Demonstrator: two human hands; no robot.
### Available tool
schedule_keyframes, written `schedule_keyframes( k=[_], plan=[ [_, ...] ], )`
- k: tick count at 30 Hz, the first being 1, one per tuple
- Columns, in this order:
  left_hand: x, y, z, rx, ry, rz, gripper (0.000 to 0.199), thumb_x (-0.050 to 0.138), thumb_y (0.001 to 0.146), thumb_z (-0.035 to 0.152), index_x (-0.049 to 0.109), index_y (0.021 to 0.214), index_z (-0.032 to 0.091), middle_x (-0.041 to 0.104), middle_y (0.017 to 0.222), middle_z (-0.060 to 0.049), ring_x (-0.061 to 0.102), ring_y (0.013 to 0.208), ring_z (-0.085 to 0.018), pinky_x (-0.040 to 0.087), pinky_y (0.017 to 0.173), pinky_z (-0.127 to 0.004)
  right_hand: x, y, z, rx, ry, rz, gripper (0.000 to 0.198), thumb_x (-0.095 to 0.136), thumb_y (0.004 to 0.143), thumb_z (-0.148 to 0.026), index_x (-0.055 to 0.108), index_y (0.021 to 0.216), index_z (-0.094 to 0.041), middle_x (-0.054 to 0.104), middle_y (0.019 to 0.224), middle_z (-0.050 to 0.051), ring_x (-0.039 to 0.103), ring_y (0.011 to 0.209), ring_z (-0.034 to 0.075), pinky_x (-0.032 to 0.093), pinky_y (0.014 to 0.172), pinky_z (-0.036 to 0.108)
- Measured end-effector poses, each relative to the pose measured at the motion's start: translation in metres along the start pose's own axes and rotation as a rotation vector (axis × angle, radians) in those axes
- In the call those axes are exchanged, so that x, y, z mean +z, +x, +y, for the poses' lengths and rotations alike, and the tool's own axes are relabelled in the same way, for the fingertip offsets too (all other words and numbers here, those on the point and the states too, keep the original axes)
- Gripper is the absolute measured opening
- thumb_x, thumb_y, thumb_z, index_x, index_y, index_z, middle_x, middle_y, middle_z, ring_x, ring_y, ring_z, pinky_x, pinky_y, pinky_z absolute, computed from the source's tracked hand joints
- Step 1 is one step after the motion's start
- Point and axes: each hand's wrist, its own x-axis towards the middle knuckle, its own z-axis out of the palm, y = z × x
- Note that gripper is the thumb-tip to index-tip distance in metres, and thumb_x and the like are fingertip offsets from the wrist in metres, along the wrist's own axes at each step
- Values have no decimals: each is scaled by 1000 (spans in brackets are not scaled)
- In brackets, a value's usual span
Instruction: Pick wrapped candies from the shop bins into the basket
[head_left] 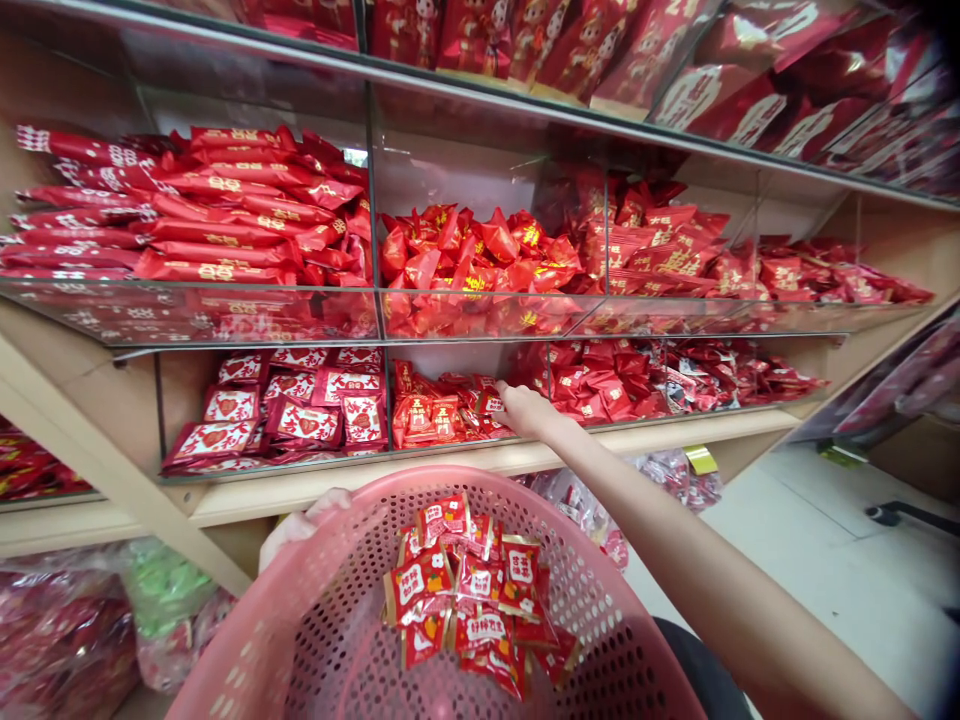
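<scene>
My left hand [304,522] is closed on the far left rim of a pink perforated plastic basket [600,560]; the basket hides part of its fingers. A pile of small red wrapped packets [480,580] with gold edges and white labels lies inside the basket. My right hand [527,411] reaches over the basket into a lower shelf compartment, its fingers closed at a red candy packet [491,400]. Beside it are red packets with gold lettering [426,418]. The fingertips are partly hidden among the packets.
Clear dividers split the shelves. White-and-red packets [307,420] fill the compartment to the left, and more red packets [600,380] lie to the right. Above are stacked long red packets [225,220] and a clear front panel [480,315]. Plastic-bagged goods [67,630] stand below.
</scene>
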Motion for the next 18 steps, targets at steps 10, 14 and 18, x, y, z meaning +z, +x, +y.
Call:
schedule_keyframes(
  k=[10,14,18],
  plan=[
    [-3,-1,-2,15,26,95,25,54,58,28,62,80,20,67,99,-10,56,102,-35,41,85,-47,-9,-17,-2,-50,-14,106,35,49,89,-33,47,119,-14,64,103,16,61,97,28,42,71,30],
    [-2,0,-1,15,42,118,25,54,58,28,62,80,19,68,97,-10,59,96,-34,43,81,-47,-21,-37,0,-103,58,224,35,51,88,-34,48,119,-17,65,103,12,62,93,26,42,68,28],
    [-2,0,-2,36,65,163,26,53,57,27,62,79,18,68,89,-10,61,90,-32,45,78,-46,-21,-73,6,-262,214,288,37,47,89,-35,47,123,-20,64,108,10,63,89,22,44,70,29]
  ],
)
